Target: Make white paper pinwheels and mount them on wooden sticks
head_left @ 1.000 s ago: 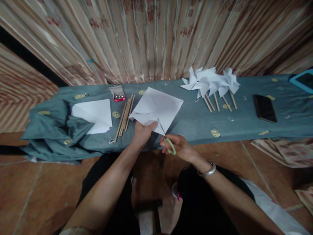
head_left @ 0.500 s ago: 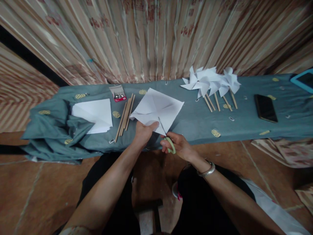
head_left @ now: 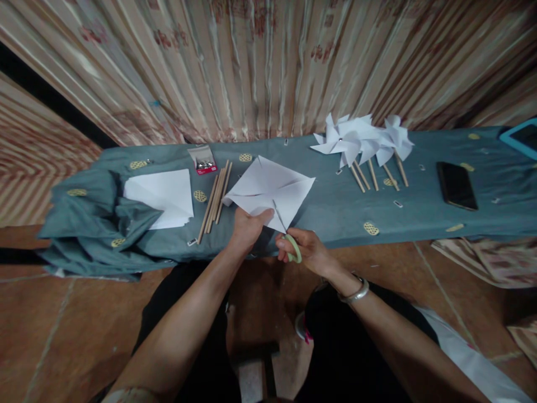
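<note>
A white square sheet of paper [head_left: 289, 184], with cuts running in from its corners, is held over the cloth-covered table. My left hand [head_left: 249, 225] grips its near left edge, thumb on top and fingers hidden beneath. My right hand [head_left: 304, 247] is closed around the light green handles of a pair of scissors [head_left: 296, 249]. The blades lie along the paper's near corner and point toward its middle. Left of the paper, several wooden sticks [head_left: 213, 200] lie side by side. Behind them stands a small red-and-white box [head_left: 205, 162] of shiny metal pins or tacks.
A stack of white paper [head_left: 168, 196] lies on the left beside bunched green cloth [head_left: 92, 218]. Several finished paper pinwheels [head_left: 361, 140] on sticks rest at the back right. Farther right are a black phone [head_left: 456, 186] and a blue-rimmed device [head_left: 522, 139]. A curtain [head_left: 268, 67] hangs behind.
The paper's far corner has dipped slightly toward me, and its cuts look a little more parted. Both hands and the scissors have barely moved.
</note>
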{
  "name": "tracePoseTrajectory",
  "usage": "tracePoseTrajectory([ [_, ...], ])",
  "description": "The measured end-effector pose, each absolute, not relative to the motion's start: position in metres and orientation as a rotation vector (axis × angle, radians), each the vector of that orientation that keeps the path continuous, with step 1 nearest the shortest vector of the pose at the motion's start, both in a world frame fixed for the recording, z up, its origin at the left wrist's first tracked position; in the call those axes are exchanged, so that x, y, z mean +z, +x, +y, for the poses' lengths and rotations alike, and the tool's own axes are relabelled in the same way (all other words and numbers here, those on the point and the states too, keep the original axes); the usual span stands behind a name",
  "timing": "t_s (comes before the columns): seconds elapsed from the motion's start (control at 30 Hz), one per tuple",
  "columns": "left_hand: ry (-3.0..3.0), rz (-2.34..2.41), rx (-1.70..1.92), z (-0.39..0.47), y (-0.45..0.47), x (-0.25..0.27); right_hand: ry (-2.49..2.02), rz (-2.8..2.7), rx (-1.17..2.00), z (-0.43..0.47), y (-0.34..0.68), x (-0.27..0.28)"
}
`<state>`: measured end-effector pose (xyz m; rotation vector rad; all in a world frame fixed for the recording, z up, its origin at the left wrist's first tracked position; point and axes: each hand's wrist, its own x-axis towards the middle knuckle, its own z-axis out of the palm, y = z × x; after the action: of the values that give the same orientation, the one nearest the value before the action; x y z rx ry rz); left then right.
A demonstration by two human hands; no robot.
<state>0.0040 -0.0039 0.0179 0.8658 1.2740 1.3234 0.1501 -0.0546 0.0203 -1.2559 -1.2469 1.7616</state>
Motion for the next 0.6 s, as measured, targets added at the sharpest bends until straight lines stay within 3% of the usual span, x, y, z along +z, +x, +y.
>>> tracePoseTrajectory([
  [0.6, 0.855, 1.278, 1.274, -0.0066, 0.006, 0.0216, -1.277, -1.239, 1.744, -0.0556, 0.15, 0.0223],
])
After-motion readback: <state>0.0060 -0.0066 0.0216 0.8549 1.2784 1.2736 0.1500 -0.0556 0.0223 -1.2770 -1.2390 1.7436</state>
